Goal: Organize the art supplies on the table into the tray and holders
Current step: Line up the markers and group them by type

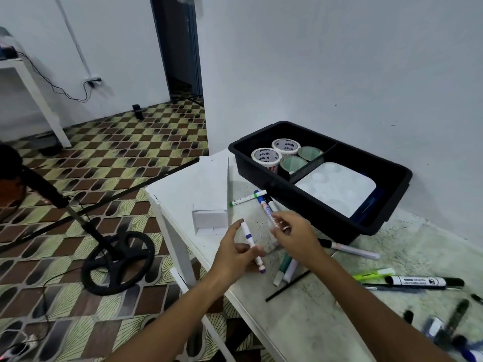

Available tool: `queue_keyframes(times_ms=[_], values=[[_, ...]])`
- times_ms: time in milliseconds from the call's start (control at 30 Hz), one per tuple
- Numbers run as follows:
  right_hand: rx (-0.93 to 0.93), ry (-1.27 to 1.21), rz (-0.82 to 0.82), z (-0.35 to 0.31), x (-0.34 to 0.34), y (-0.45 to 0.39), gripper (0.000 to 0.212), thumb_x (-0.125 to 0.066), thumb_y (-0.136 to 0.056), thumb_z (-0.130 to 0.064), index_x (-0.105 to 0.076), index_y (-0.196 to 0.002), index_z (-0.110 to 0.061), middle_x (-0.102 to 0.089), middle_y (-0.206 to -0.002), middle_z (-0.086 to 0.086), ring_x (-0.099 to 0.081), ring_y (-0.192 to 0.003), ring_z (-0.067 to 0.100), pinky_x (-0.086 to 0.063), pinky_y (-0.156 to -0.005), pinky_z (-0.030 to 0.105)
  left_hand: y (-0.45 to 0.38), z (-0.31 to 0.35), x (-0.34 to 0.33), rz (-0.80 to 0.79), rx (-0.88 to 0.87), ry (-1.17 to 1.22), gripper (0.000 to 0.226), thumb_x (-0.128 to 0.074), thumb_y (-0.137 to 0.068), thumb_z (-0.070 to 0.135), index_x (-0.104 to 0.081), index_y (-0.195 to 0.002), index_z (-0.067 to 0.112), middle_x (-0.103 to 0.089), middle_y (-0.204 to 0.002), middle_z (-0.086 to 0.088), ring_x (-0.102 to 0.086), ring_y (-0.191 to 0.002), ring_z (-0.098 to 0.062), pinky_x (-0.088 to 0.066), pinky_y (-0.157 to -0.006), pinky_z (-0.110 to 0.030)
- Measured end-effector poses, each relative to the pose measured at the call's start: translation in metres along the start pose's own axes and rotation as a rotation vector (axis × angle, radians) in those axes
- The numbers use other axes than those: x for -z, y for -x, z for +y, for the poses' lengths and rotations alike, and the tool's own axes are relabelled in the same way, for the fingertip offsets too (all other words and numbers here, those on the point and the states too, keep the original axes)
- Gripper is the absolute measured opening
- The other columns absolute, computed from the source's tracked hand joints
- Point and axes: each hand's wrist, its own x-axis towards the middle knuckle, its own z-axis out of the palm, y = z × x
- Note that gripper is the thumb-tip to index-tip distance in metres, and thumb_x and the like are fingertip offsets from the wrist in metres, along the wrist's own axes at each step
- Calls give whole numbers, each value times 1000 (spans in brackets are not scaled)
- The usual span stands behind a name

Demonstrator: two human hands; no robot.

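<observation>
Near the left edge of the white table (183,184), both hands work just above the top; past that edge the floor drops away, and bare tabletop lies between the hands and the corner; the black tray (386,186) sits against the wall, with tape rolls (266,155) inside; the left hand (235,254) pinches a purple marker (251,245), tilted; the right hand (295,233) curls its fingers round a blue marker (264,205); more markers (415,281) lie scattered to the right.
</observation>
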Motion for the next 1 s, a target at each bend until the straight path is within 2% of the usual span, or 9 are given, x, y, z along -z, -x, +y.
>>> queue_keyframes(times_ms=[100,167,267,367,567,667,800,900,1000], values=[[76,141,-21,1,-13,-38,39,-65,-88,-17,-61,-126,-7,-56,-121,6,-55,-108,19,-46,-92,31,7,-2,13,-73,8,14,77,-71,-85,13,-25,-145,27,-74,-88,-15,-69,-80,-22,-52,-76,-37],[94,223,-48,1,-23,-61,41,-64,-90,-19,-59,-128,-6,-50,-132,7,-51,-117,22,-44,-98,34,10,-2,20,-113,6,20,77,-70,-86,13,-23,-146,27,-74,-90,-16,-71,-85,-24,-53,-75,-36],[80,322,-97,4,-35,-86,42,-59,-93,-19,-55,-133,-7,-39,-147,9,-44,-129,26,-41,-102,36,13,-1,27,-140,19,43,76,-68,-87,11,-23,-146,26,-73,-92,-19,-70,-91,-30,-55,-66,-34],[57,423,-142,9,-45,-101,42,-55,-93,-14,-53,-134,-7,-33,-151,10,-44,-130,29,-42,-101,39,17,3,31,-162,23,70,75,-66,-88,6,-23,-146,26,-72,-94,-22,-71,-88,-26,-56,-60,-31],[68,582,-64,10,-55,-109,30,-46,-92,0,-62,-117,0,-51,-126,14,-47,-114,32,-46,-89,39,15,-1,34,-173,32,83,75,-65,-88,6,-22,-146,25,-72,-95,-22,-70,-90,-30,-57,-62,-33],[113,592,-24,4,-51,-100,24,-48,-92,-3,-62,-111,-3,-54,-118,13,-49,-108,31,-48,-80,39,14,-2,34,-168,29,82,76,-66,-87,7,-23,-146,26,-72,-95,-22,-70,-93,-32,-57,-62,-34],[201,634,44,-5,-38,-77,20,-48,-95,-10,-60,-112,-10,-58,-110,8,-52,-101,27,-39,-68,32,13,-4,33,-166,19,76,76,-68,-86,8,-25,-145,27,-72,-95,-22,-70,-87,-30,-58,-64,-37],[223,576,107,-8,-25,-55,17,-53,-96,-16,-62,-108,-11,-59,-100,5,-54,-90,23,-36,-63,28,14,-4,31,-146,11,54,77,-68,-85,7,-25,-146,26,-72,-93,-22,-70,-77,-21,-57,-64,-36],[182,384,124,-7,-11,-30,15,-60,-92,-16,-66,-105,-10,-57,-95,3,-56,-80,19,-47,-66,30,16,-3,27,-116,16,55,75,-67,-84,3,-28,-145,24,-71,-92,-24,-67,-66,-15,-55,-59,-30]])
